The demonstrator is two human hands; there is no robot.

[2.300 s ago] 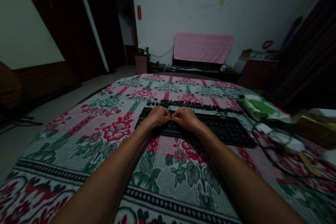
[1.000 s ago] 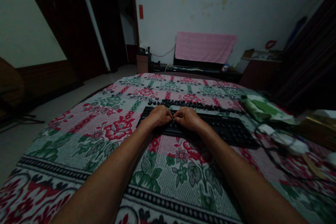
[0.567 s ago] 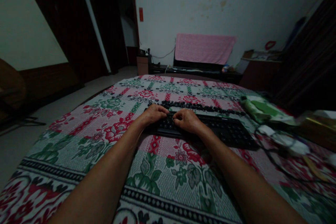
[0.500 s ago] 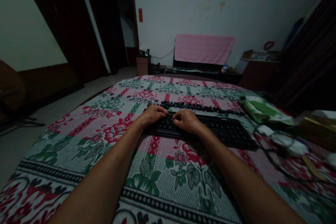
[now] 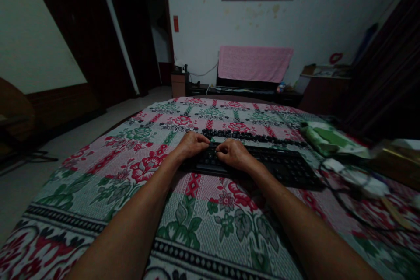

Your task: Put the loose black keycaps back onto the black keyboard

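Observation:
A black keyboard lies on the patterned tablecloth in front of me. My left hand rests over its left end, with the fingers bent and pressed together at the back rows. Just beside it, my right hand is curled over the keys, thumb and forefinger drawn close in a pinch. Whatever sits between the fingertips of either hand is too small and dark to make out. Behind the keyboard runs a long row of small loose black pieces, which look like keycaps.
To the right lie a green and white soft packet, a dark cable, a crumpled white item and a gold-coloured box. The floral tablecloth covers the table. A pink towel hangs beyond the far edge.
The view has tilted up very slightly, so everything sits a little lower. Both hands keep nearly the same place and pose on the keyboard.

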